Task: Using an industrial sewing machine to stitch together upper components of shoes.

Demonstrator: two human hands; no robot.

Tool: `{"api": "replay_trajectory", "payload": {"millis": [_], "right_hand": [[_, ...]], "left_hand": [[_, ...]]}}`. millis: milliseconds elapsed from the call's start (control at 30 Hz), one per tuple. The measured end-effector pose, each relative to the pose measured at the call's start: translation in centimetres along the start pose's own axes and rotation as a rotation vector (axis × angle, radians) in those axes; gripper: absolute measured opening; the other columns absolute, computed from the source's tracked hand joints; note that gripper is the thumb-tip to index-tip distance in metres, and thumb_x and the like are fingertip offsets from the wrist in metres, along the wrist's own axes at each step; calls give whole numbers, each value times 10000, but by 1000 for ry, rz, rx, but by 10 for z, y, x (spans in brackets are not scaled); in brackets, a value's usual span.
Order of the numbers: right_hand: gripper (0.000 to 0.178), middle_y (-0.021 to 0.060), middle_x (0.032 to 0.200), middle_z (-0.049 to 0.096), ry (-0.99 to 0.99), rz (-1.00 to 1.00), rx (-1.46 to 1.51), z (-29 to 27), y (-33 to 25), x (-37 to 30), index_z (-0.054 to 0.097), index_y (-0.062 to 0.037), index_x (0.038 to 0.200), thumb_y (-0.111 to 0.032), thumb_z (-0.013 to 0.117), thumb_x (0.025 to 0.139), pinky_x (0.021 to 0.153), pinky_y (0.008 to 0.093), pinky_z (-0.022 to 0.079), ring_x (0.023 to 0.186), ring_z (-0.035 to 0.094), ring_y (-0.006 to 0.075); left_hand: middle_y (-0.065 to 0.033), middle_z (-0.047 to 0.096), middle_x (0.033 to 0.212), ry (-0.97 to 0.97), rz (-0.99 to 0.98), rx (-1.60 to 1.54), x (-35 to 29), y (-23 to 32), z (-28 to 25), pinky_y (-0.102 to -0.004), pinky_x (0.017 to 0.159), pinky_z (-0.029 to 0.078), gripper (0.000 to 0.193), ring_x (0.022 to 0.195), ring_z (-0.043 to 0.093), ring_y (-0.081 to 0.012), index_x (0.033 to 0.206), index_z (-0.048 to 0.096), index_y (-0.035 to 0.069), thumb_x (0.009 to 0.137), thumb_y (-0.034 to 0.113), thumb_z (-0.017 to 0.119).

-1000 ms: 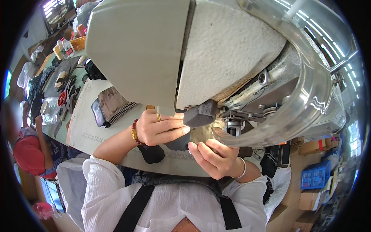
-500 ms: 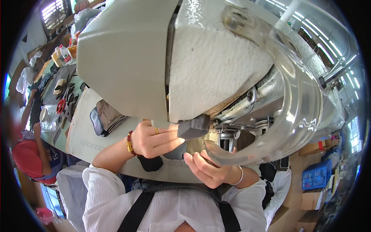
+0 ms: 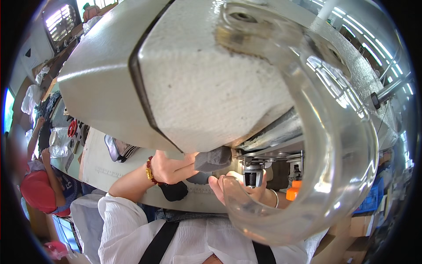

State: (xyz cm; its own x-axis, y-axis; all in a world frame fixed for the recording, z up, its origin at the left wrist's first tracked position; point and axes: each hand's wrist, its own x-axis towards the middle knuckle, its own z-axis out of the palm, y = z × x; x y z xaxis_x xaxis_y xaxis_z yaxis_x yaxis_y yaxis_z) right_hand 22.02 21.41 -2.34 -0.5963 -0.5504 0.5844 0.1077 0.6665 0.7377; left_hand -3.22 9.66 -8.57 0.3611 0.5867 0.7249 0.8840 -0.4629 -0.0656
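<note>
At a pale sewing machine (image 3: pixel 211 83), both my hands are beneath its head. My left hand (image 3: pixel 169 169), with a beaded bracelet at the wrist, has its fingers closed together. Its fingertips go out of sight behind a dark grey block (image 3: pixel 213 159) on the machine. My right hand (image 3: pixel 215 189) is closed near the presser foot (image 3: pixel 252 177), partly covered by a curved clear guard (image 3: pixel 334 207). Whatever either hand grips is hidden. A flat grey piece (image 3: pixel 200 178) lies between the hands, and a black piece (image 3: pixel 173 190) hangs at the table edge below my left wrist.
Folded cloth pieces (image 3: pixel 118 147) lie on the pale table (image 3: pixel 99 154) at left. Red scissors (image 3: pixel 72 127) rest on a farther table, where a person in a red cap (image 3: pixel 39 189) works. An orange object (image 3: pixel 294 190) and a blue crate (image 3: pixel 371 198) are at right.
The view has shifted, so the machine head and clear guard look larger and nearer. An orange object now shows beside the needle area. My right fingers are more hidden behind the guard.
</note>
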Motion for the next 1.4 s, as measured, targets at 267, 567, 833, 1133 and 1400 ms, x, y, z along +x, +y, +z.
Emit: {"api": "replay_trajectory", "payload": {"millis": [267,567,833,1133,1400], "right_hand": [[289,102,1165,741,-317,38,242,14,-16,-19,756,9,1171,-113,588,970,1009,359,599,1206,675,256],[89,-47,1150,719,-419,-690,-396,16,2,-6,670,-166,943,-159,758,942,1142,339,420,1175,638,119],[166,-3,1141,745,-300,-563,-362,29,7,-4,743,-92,1144,-105,734,979,1088,324,487,1193,652,134],[236,35,1009,732,-361,264,297,26,1,-14,768,-47,1116,-177,601,1013,716,345,626,831,713,182],[419,47,1205,672,-979,1160,977,44,-40,-34,601,-73,1328,-403,544,1077,897,387,567,1061,651,192]], "left_hand": [[-87,767,1028,10,-198,-247,7,-7,-3,-439,803,619,159,933,760,-304,920,782,35,763,51,796],[-90,768,1049,55,-187,-81,27,-8,-21,-419,792,622,213,928,761,-299,987,782,40,792,92,849],[-93,768,1069,136,-126,33,42,-8,-31,-401,781,623,268,925,762,-296,1046,782,45,818,128,897],[-51,773,977,246,182,2,58,-6,-44,-375,699,587,279,842,712,-241,900,801,52,623,39,771],[-22,776,979,328,171,29,56,-5,-34,-377,712,561,289,819,701,-225,936,816,73,649,74,778]]}}
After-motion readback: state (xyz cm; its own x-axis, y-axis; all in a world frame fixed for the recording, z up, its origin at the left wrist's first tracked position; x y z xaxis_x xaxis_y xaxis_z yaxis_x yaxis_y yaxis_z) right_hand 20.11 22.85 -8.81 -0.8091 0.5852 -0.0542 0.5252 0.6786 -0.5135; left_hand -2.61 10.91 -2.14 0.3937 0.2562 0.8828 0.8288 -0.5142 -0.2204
